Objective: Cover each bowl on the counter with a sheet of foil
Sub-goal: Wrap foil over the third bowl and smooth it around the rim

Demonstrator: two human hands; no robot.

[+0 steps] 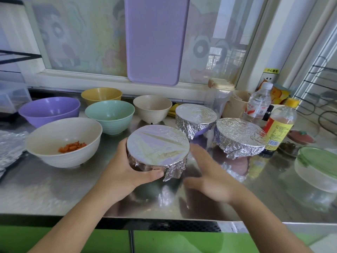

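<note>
- Foil covered three bowls: near bowl (158, 149) and two behind.
- Five bowls on the bench (54, 189) sat bare.
- My left grip (125, 170) held the near bowl; my right grip (206, 178) was wide, empty.

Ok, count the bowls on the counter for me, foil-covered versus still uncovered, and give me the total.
Foil-covered bowls: 3
Uncovered bowls: 5
Total: 8
</note>
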